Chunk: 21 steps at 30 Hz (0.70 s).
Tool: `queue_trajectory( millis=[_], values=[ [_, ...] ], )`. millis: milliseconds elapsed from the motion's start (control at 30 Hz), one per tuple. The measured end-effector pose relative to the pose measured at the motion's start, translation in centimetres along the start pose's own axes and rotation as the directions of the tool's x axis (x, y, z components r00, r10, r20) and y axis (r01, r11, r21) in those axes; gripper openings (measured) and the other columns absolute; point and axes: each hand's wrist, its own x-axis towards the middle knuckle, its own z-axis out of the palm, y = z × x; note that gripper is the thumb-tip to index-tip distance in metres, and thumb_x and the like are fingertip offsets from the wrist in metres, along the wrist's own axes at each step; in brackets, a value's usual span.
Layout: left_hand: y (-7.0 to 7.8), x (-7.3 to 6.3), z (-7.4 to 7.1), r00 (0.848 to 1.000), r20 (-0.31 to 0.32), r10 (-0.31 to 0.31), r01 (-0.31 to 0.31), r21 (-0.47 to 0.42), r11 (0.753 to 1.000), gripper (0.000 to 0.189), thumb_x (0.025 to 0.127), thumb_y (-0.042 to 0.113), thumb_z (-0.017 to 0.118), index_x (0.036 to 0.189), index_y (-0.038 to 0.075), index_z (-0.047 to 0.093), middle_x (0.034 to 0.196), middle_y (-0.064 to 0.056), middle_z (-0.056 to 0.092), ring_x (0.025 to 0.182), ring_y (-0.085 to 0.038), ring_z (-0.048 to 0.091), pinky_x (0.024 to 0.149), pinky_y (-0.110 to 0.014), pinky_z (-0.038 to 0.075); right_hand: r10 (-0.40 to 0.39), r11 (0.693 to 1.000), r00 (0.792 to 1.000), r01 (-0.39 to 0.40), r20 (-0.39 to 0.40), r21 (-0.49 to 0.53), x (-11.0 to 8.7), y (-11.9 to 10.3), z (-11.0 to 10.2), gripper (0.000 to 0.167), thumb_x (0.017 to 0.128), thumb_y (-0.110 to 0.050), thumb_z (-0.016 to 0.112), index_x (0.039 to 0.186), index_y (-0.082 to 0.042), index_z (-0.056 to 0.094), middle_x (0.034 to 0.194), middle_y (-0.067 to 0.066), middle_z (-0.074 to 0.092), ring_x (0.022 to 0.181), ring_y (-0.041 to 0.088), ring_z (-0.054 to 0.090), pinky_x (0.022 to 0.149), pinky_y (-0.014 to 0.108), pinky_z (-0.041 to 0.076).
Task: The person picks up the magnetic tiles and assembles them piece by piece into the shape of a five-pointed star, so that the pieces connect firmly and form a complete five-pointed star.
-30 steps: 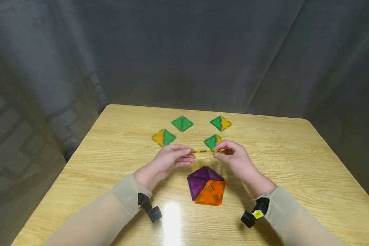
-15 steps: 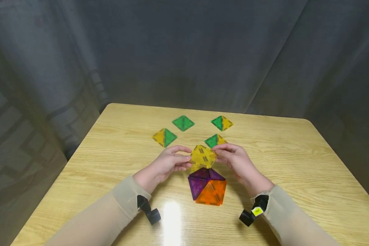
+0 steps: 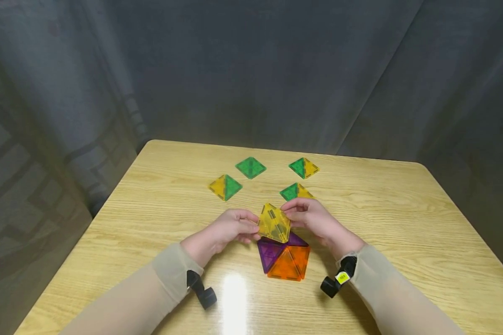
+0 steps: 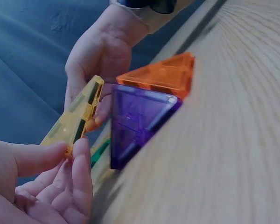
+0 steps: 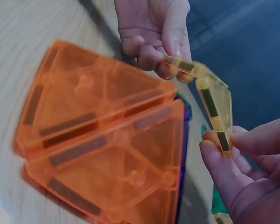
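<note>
Two yellow triangular magnetic tiles (image 3: 274,224), joined along an edge, are held up at the far side of a low pentagonal dome. My left hand (image 3: 232,227) pinches their left corner between thumb and fingers, and my right hand (image 3: 312,217) pinches the right one. In the right wrist view the yellow pair (image 5: 209,100) is bent at its seam. The dome is built of purple tiles (image 3: 269,255) and orange tiles (image 3: 286,264) leaning to one peak. From above, the yellow pair overlaps its purple back, hiding part of it.
Farther back on the wooden table (image 3: 172,186) lie flat diamonds of paired triangles: a green one (image 3: 250,167), a yellow-green one (image 3: 225,187) at left, and green-yellow ones (image 3: 303,168) at right. The nearest right diamond (image 3: 291,191) is partly behind my right hand. A dark curtain (image 3: 243,83) hangs behind.
The yellow pair, seen as a thin strip a second ago, has tipped to show its faces and folded at the seam. Both hands have come nearer, bringing it over the dome's back.
</note>
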Motion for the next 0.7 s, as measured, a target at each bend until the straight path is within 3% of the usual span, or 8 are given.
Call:
queue_trajectory(
  millis=[233,467,700],
  values=[
    [-0.78,0.14,-0.06,0.999,-0.04,-0.008,0.012,0.096,0.995,0.024,0.089,-0.002,0.066,0.112,-0.008,0.061,0.079,-0.007,0.069,0.065,-0.013,0.062,0.05,-0.02,0.046,0.013,0.998,1.0,-0.012,0.013,-0.067,0.87,0.89,0.43,0.02,0.098,0.001,0.053,0.116,0.008,0.06,0.112,0.016,0.064,0.102,0.025,0.063,0.091,0.04,0.054],
    [-0.78,-0.01,-0.21,1.0,-0.013,-0.013,0.015,0.128,0.992,0.02,0.09,-0.003,0.065,0.108,-0.007,0.061,0.077,-0.006,0.068,0.062,-0.013,0.059,0.049,-0.019,0.045,0.026,0.995,1.0,-0.025,0.006,-0.099,0.94,0.86,0.95,0.018,0.098,0.001,0.053,0.113,0.004,0.063,0.109,0.012,0.065,0.101,0.025,0.061,0.089,0.039,0.054],
    [-0.82,0.11,-0.22,1.0,0.001,-0.009,0.009,0.167,0.986,0.019,0.089,-0.003,0.064,0.107,-0.007,0.061,0.081,-0.009,0.07,0.061,-0.014,0.061,0.048,-0.02,0.047,-0.017,0.988,1.0,0.021,0.027,-0.154,1.05,0.93,1.01,0.017,0.097,0.002,0.055,0.111,0.004,0.064,0.108,0.012,0.066,0.105,0.026,0.056,0.094,0.037,0.044]
  ],
)
